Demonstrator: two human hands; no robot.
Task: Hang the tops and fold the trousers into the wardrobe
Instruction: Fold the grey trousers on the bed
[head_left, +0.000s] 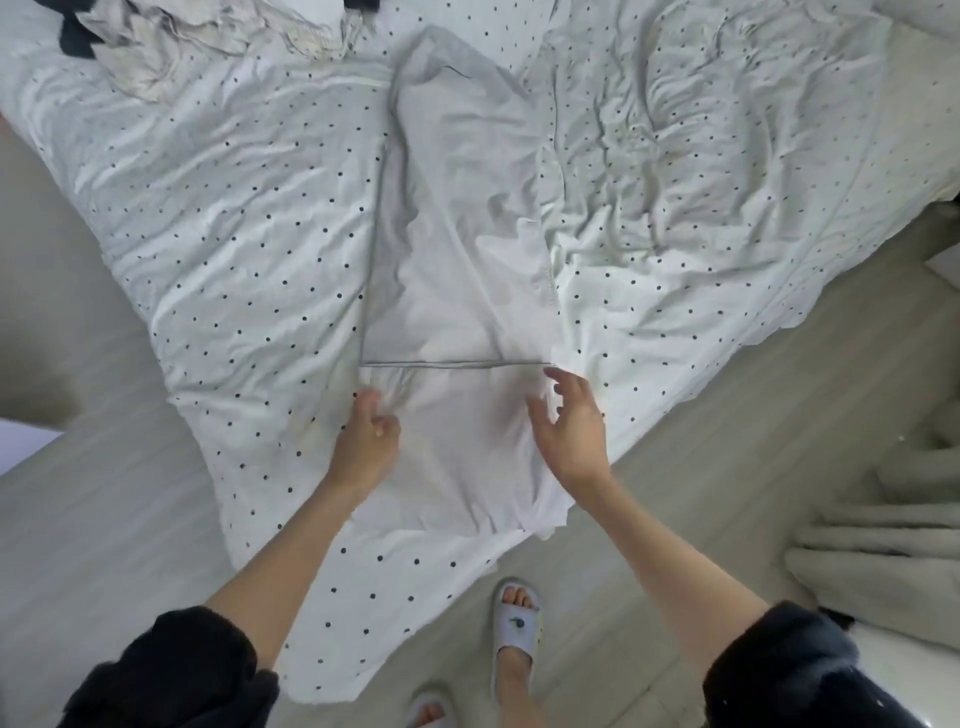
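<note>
I see the pale grey folded cotton trousers (457, 234) lying flat on the white dotted duvet (234, 218). Left hand (366, 441) loosely curled, right hand (569, 426) spread, both empty, just below the trousers' hem.

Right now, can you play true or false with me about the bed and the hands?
1. The pale garment lies spread flat on the dotted bedcover. True.
2. The right hand has a tight grip on a hanger. False: its fingers are spread and loose, and no hanger is in sight.
3. A crumpled heap of clothes sits at the far left of the bed. True.
4. The person is barefoot. False: a slipper is on the foot by the bed.
5. The left hand rests at the near end of the garment, fingers curled. True.
6. The bedcover is striped. False: it is white with small dark dots.
</note>
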